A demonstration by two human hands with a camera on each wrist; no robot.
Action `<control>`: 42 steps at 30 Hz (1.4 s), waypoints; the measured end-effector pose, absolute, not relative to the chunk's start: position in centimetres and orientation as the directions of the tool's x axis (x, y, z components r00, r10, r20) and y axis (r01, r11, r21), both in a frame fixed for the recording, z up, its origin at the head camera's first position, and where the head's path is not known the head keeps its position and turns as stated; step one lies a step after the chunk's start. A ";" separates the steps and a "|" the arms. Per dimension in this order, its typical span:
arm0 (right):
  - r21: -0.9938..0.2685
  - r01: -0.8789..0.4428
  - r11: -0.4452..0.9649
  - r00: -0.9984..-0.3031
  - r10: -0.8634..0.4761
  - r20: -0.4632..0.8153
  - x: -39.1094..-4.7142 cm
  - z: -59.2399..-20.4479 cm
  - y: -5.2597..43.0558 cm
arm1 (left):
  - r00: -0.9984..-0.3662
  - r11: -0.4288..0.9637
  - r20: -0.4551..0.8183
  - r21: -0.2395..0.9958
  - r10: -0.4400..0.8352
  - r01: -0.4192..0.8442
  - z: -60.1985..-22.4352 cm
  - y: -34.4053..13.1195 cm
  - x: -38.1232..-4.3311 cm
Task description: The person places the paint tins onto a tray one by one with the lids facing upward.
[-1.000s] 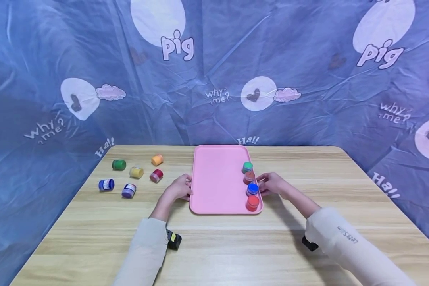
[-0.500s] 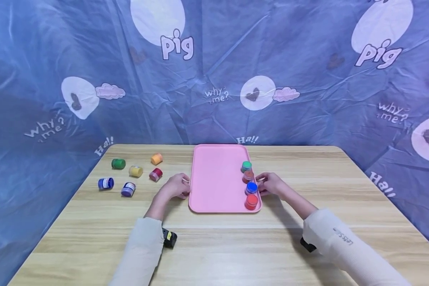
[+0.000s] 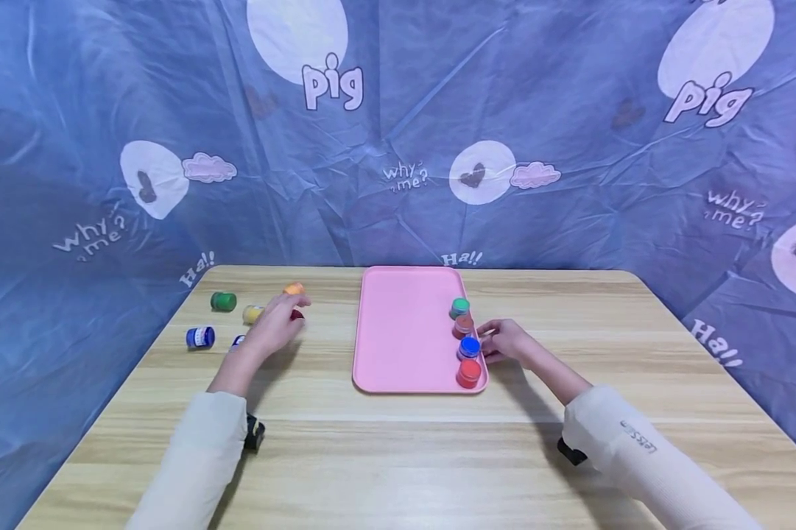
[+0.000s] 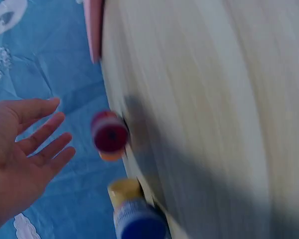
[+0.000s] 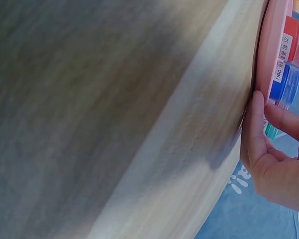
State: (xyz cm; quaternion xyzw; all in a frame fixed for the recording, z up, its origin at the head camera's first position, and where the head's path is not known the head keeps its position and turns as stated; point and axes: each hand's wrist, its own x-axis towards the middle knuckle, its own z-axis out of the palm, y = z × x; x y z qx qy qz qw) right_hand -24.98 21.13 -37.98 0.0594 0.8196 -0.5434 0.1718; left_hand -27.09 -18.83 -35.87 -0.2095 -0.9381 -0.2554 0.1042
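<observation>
Over the loose paint jars on the left, my left hand [image 3: 275,324] hovers with its fingers spread and nothing in them. Just beneath it lies a dark red paint jar [image 4: 109,133], mostly covered by the hand in the head view. My right hand [image 3: 504,342] holds the right edge of a pink tray [image 3: 404,331], thumb at the rim and fingers against the outer side. Along that edge stand a red jar [image 3: 468,374], a blue jar [image 3: 469,348], a brown jar [image 3: 463,326] and a green-lidded jar [image 3: 460,308].
More jars lie on their sides at the table's left: green [image 3: 223,301], yellow [image 3: 252,314] and blue-capped [image 3: 201,337]. An orange jar [image 3: 294,289] sits past my left fingers, and a purple jar [image 3: 238,341] is partly behind my wrist. A blue printed cloth [image 3: 398,132] hangs behind the table.
My left hand has left the tray's left edge and moved left over the loose jars, its fingers opening out. The right hand stays at the tray's right edge.
</observation>
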 end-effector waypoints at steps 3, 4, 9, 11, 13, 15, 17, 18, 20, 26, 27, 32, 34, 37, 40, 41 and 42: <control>-0.871 0.289 0.397 -0.932 -0.090 -0.350 -25.1 -37.9 21.2 | -0.858 0.790 0.319 0.353 0.403 0.502 -35.9 -19.9 -27.5; -0.874 0.287 0.392 -0.932 -0.096 -0.349 -25.1 -37.8 21.2 | -0.844 0.782 0.321 0.335 0.429 0.525 -35.9 -20.2 -27.6; -0.884 0.292 0.365 -0.930 -0.109 -0.352 -25.2 -37.8 21.3 | -0.790 0.710 0.294 0.348 0.538 0.613 -36.5 -21.1 -28.3; -0.884 0.294 0.365 -0.929 -0.109 -0.354 -25.2 -37.9 21.3 | -0.794 0.707 0.260 0.361 0.550 0.608 -36.9 -21.3 -28.5; -0.883 0.300 0.362 -0.927 -0.107 -0.359 -25.2 -37.9 21.3 | -0.811 0.727 0.222 0.361 0.541 0.584 -37.1 -21.4 -28.5; -0.883 0.306 0.356 -0.925 -0.106 -0.364 -25.2 -37.9 21.2 | -0.826 0.755 0.196 0.336 0.529 0.563 -37.2 -21.4 -28.5; -0.885 0.308 0.348 -0.924 -0.113 -0.366 -25.1 -37.9 21.2 | -0.842 0.787 0.182 0.298 0.509 0.540 -37.2 -21.5 -28.4; -0.886 0.310 0.346 -0.924 -0.112 -0.367 -25.1 -37.9 21.1 | -0.851 0.800 0.178 0.289 0.494 0.525 -37.2 -21.4 -28.3; -0.885 0.310 0.348 -0.924 -0.111 -0.367 -25.1 -37.8 21.1 | -0.873 0.831 0.166 0.268 0.459 0.488 -37.0 -21.3 -28.1; -0.878 0.312 0.363 -0.924 -0.102 -0.370 -25.1 -37.8 21.2 | -0.922 0.911 0.150 0.162 0.358 0.380 -36.7 -21.0 -27.9; -0.879 0.311 0.361 -0.923 -0.104 -0.370 -25.1 -37.8 21.2 | -0.926 0.920 0.151 0.139 0.347 0.367 -36.7 -20.9 -27.9; -0.874 0.319 0.367 -0.920 -0.102 -0.378 -25.2 -37.8 21.3 | -0.936 0.938 0.139 0.084 0.323 0.336 -36.4 -20.4 -28.4; -0.867 0.322 0.379 -0.919 -0.095 -0.383 -25.3 -37.7 21.4 | -0.934 0.932 0.124 0.098 0.336 0.348 -36.4 -20.2 -28.6; -0.861 0.327 0.389 -0.917 -0.090 -0.389 -25.3 -37.7 21.4 | -0.927 0.916 0.092 0.144 0.363 0.373 -36.3 -20.0 -29.0; -0.860 0.325 0.394 -0.917 -0.090 -0.388 -25.3 -37.6 21.4 | -0.922 0.904 0.062 0.182 0.382 0.387 -36.4 -19.8 -29.4; -0.860 0.323 0.395 -0.918 -0.090 -0.387 -25.3 -37.6 21.3 | -0.924 0.904 0.053 0.191 0.378 0.381 -36.5 -19.8 -29.4; -0.860 0.322 0.397 -0.919 -0.088 -0.384 -25.3 -37.5 21.3 | -0.926 0.904 0.045 0.201 0.376 0.377 -36.5 -19.8 -29.5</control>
